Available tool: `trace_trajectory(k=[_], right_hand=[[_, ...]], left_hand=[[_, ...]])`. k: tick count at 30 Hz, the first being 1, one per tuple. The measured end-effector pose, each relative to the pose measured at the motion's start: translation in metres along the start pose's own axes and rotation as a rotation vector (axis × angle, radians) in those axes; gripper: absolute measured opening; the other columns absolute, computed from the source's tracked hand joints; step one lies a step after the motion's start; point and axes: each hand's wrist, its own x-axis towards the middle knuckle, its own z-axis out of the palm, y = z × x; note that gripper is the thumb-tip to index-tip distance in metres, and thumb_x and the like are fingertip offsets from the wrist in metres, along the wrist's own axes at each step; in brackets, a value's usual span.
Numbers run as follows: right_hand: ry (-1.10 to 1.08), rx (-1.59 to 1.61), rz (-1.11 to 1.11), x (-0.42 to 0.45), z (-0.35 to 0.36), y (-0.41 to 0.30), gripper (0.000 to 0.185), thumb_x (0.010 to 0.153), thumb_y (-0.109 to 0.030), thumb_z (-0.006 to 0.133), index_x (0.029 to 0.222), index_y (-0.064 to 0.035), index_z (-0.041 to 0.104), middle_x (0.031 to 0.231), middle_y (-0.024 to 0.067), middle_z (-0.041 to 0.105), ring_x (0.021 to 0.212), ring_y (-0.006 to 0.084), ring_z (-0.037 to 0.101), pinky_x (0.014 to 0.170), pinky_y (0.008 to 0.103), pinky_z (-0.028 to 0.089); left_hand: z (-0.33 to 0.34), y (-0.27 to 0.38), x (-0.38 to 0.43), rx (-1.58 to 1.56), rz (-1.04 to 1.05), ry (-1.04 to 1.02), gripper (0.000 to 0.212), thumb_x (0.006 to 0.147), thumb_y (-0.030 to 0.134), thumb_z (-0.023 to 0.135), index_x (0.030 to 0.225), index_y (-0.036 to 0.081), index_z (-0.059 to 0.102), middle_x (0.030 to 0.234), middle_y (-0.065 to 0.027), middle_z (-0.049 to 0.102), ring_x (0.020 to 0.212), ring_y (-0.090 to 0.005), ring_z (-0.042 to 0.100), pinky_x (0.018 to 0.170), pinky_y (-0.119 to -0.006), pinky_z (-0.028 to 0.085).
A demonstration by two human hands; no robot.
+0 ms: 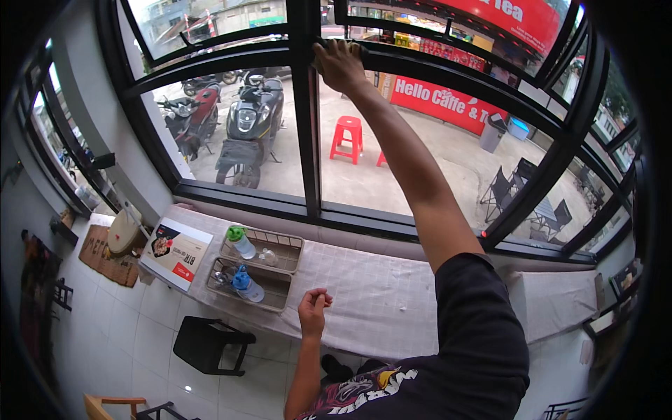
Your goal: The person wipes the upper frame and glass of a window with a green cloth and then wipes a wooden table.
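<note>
My right hand [340,63] is raised to the black window frame [399,62], on its crossbar just right of the central upright. Its fingers are curled over something dark, perhaps a cloth, which I cannot make out against the frame. Lower down, my left hand [314,310] hovers over the front edge of the cloth-covered table [367,294], fingers bent and thumb near them, with nothing seen in it. To its left, two wire-rimmed baskets [295,251] hold a green-topped bottle [242,245], a blue-topped spray bottle [249,286] and a small clear container [268,256].
A printed board [176,254] lies at the table's left end. A black stool [210,344] stands on the tiled floor before the table. Left of the table are a round drum-like object [125,231] and a doormat [100,257]. Motorcycles [247,126] and a red stool [346,139] are outside the glass.
</note>
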Motion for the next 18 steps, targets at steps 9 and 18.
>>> trace_trajectory(k=[9, 18], right_hand=[[0.178, -0.085, -0.081, -0.029, -0.019, 0.04, 0.036, 0.089, -0.03, 0.056, 0.122, -0.0157, 0.05, 0.104, 0.011, 0.056, 0.101, 0.0297, 0.054, 0.085, 0.0457, 0.04], [0.521, -0.232, 0.141, -0.068, -0.046, 0.085, 0.024, 0.086, -0.037, 0.063, 0.094, -0.0147, 0.059, 0.086, 0.0067, 0.051, 0.081, 0.0246, 0.051, 0.079, 0.0433, 0.038]], left_hand=[[-0.013, 0.012, 0.001, 0.015, -0.009, -0.003, 0.013, 0.093, 0.007, 0.054, 0.102, -0.001, 0.06, 0.084, -0.0067, 0.065, 0.075, -0.0126, 0.062, 0.067, -0.025, 0.052], [-0.032, 0.017, 0.004, 0.036, -0.018, 0.082, 0.013, 0.094, 0.006, 0.053, 0.102, -0.001, 0.06, 0.085, -0.006, 0.066, 0.075, -0.0104, 0.061, 0.068, -0.023, 0.05]])
